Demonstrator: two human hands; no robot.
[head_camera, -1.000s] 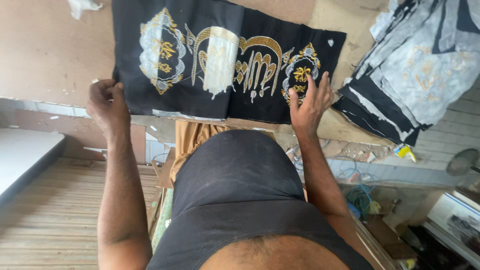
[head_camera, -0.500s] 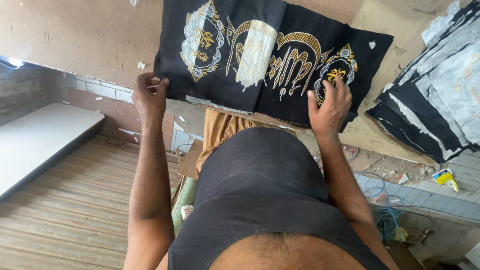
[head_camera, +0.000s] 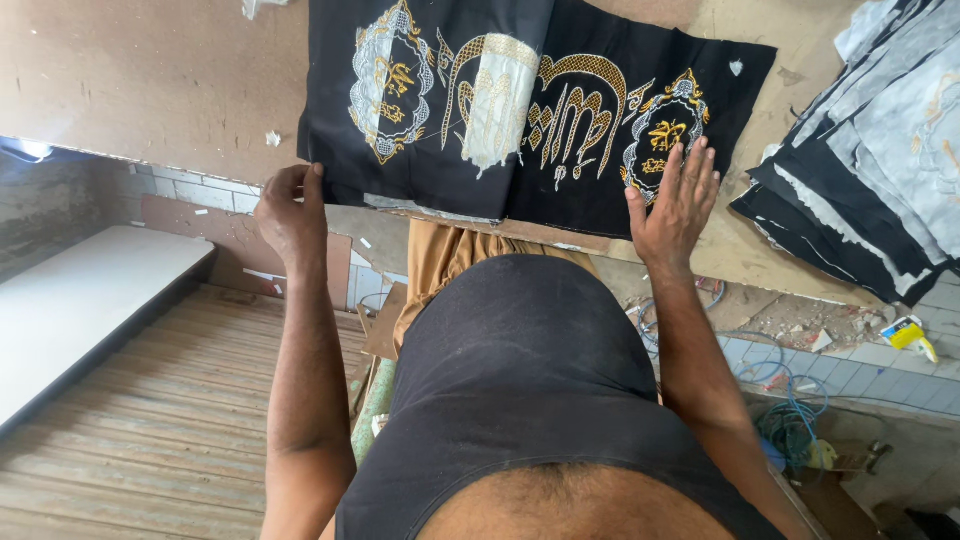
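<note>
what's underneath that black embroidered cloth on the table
The black embroidered cloth lies flat on a brown worktable. The right hand presses on it; the left hand grips its corner. Anything under the cloth is hidden.

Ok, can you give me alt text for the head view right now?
A black embroidered cloth with gold and silver motifs lies on a brown worktable; the left hand grips its near-left corner while the right hand presses flat on its right side. A stack of similar cloths sits to the right.
</note>
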